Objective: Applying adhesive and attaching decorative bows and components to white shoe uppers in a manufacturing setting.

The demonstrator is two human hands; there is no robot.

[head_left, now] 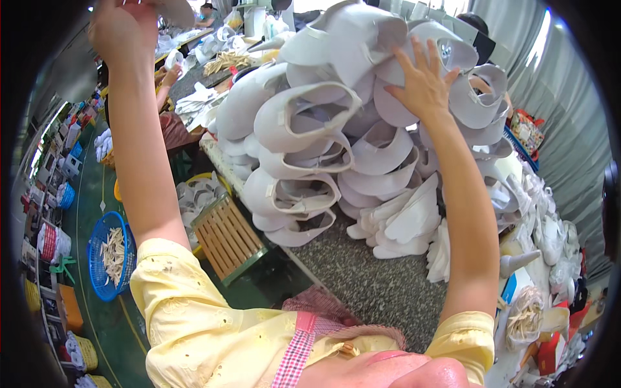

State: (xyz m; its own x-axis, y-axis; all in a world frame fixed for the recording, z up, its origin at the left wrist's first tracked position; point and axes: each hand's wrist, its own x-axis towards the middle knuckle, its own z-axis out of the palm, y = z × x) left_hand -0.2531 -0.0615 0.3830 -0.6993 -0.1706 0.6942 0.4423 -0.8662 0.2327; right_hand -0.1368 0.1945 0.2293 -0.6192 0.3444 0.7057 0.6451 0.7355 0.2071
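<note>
A tall heap of white sun visors (307, 119), with curved brims and open headbands, fills the table in front of me. My right hand (424, 81) lies on the upper part of this heap, fingers spread against a visor. Raised far up to the left is my left hand (126, 29), partly cut off by the picture's upper edge. Its fingers look curled, and a pale curved piece (176, 10) at them looks like another visor. Below the heap sits a loose stack of flat white pieces (404, 220) on the speckled table top (369, 275).
A slatted wooden stool (229, 233) stands by the table's left edge. On the green floor is a blue basket (94, 258) of pale strips. White bundles and bags (550, 239) crowd the right side. Another person's hand (171, 75) works at the far left.
</note>
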